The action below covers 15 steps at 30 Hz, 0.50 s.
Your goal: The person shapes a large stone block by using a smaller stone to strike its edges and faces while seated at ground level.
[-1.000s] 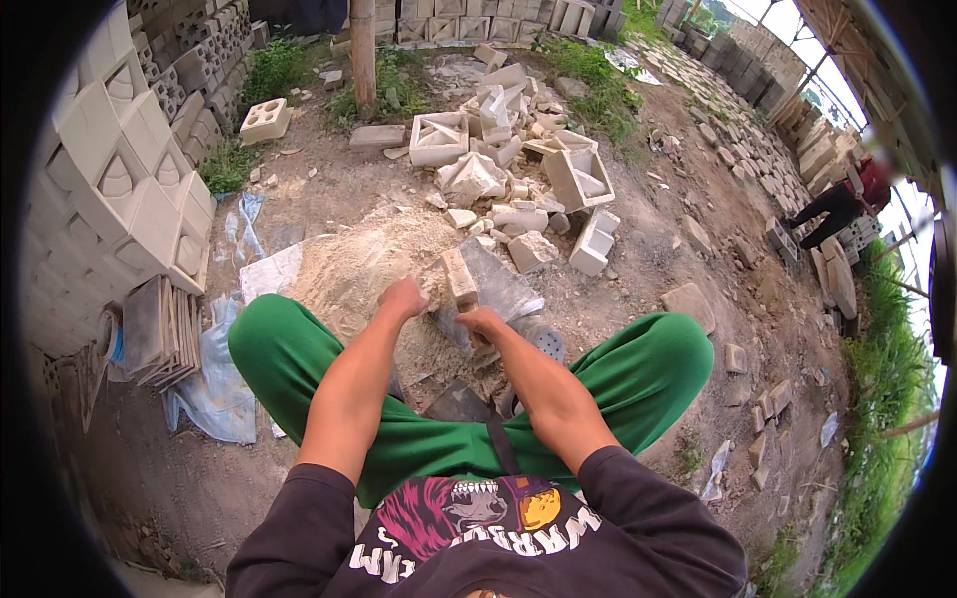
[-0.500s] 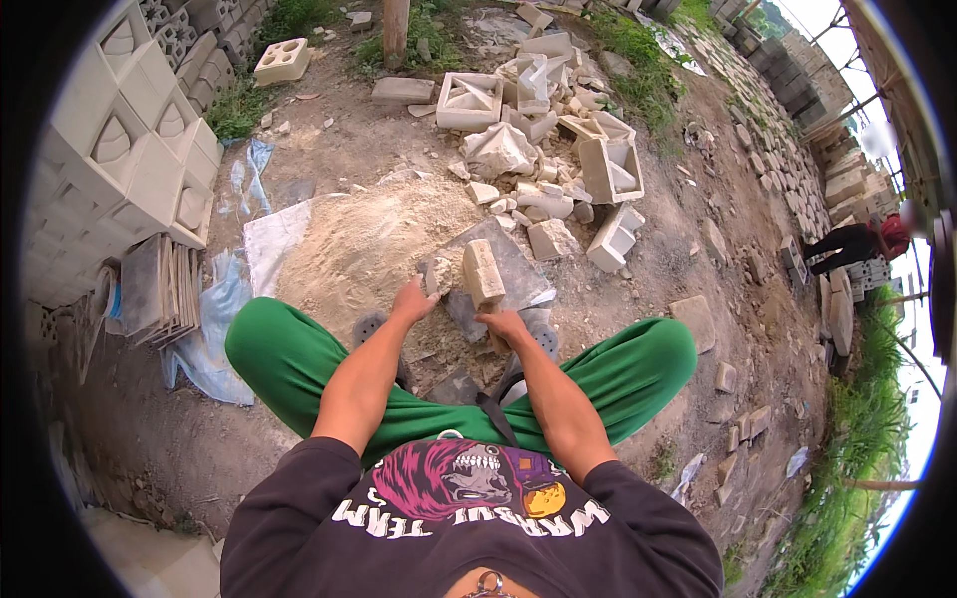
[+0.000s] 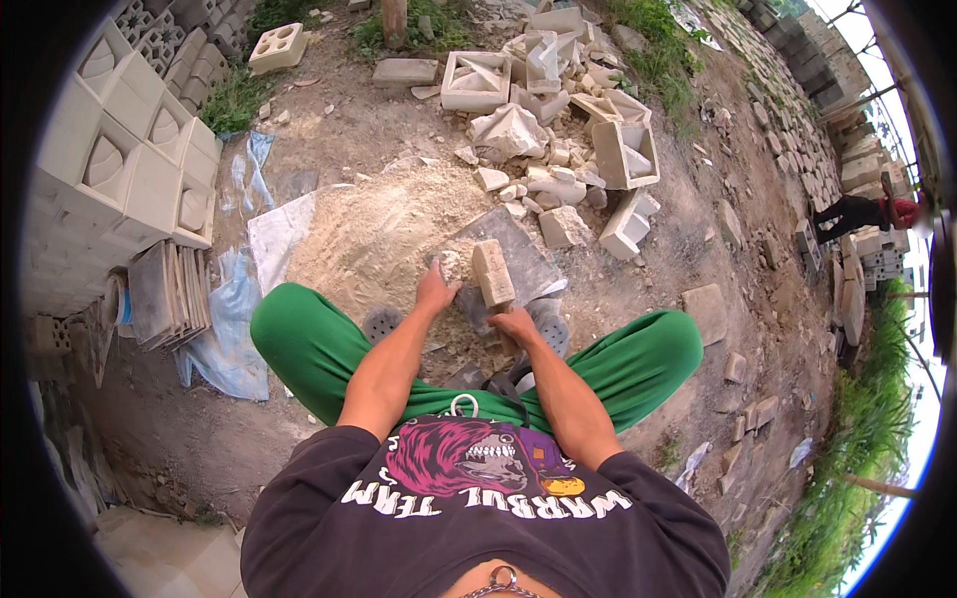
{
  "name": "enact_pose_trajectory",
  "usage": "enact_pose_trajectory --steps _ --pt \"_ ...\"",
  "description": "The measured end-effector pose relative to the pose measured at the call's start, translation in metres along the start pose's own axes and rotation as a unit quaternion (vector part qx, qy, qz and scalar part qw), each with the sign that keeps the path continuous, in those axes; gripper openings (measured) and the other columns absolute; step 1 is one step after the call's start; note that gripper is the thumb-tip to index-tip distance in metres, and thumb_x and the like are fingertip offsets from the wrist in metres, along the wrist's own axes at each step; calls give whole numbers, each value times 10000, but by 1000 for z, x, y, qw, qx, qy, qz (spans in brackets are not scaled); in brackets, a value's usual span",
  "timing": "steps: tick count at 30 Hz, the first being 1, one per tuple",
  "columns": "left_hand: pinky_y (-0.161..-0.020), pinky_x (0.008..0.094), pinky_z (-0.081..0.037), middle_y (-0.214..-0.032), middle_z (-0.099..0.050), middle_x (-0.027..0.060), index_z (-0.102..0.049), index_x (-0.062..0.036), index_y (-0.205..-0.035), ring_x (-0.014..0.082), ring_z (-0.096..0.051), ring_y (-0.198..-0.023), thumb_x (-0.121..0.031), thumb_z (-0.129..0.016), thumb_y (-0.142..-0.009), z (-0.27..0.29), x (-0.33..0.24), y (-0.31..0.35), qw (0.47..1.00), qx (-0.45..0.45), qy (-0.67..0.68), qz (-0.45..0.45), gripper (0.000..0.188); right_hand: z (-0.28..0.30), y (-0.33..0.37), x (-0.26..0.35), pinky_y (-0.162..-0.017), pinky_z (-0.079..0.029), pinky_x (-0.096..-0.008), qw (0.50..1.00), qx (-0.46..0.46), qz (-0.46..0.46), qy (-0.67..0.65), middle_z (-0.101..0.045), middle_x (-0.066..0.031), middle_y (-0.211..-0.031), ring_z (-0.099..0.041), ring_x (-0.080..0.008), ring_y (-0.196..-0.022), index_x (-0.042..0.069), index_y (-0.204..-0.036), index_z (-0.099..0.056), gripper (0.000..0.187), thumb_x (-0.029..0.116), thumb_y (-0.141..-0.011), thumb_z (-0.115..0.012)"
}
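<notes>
My left hand is closed around a crumbly pale lump of stone, over the near edge of a pale rubble-dust heap. In my right hand is a dusty mallet with a thick, block-shaped head. A short wooden handle end shows below that fist. The mallet head stands over a grey flat slab on the ground, just right of the stone lump. What the left fingers grip underneath is partly hidden.
Broken cream blocks and rubble lie ahead. Moulded blocks are stacked at left, beside thin boards and a blue plastic sheet. At far right another person bends over. My grey clogs flank the work spot.
The view has shifted slightly, moving the scene a little to the right. My left hand and its stone lump have tilted a little; the mallet stays upright in my right hand.
</notes>
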<state>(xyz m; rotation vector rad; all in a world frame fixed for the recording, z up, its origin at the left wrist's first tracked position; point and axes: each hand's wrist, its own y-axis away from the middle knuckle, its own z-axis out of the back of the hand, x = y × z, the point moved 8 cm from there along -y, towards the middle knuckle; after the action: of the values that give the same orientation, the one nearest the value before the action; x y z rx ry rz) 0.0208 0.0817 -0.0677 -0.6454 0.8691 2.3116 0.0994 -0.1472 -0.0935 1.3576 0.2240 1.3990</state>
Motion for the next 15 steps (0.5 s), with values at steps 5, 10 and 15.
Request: enact_pose_trajectory --steps 5,10,15 --pt "-1011 444 -464 -1314 -573 201 -430 -93 -1460 371 -553 -1214 -193 -729 -851 6 5 -1 999 -1 -27 -22 686 -6 7 19 -645 -534 -347 1000 -4 -1 27 -715 -110 -787 -681 -202 -694 -39 -802 -718 380 314 -681 -795" --pt "-994 427 -470 -1235 -596 170 -558 -91 -1363 360 -572 -1151 -94 -684 -846 6 6 -10 989 -39 -54 -129 532 -2 15 46 -558 -511 -349 997 -69 35 -26 -669 -77 -691 -635 -192 -574 -22 -742 -683 397 343 -685 -830" --pt "-966 424 -472 -1195 -601 161 -577 -84 -1349 354 -576 -1119 -100 -730 -801 2 -4 -2 990 -57 7 -128 569 6 17 51 -478 -467 -321 978 -113 56 -167 -624 -39 -626 -587 -145 -502 9 -729 -671 345 307 -748 -843"
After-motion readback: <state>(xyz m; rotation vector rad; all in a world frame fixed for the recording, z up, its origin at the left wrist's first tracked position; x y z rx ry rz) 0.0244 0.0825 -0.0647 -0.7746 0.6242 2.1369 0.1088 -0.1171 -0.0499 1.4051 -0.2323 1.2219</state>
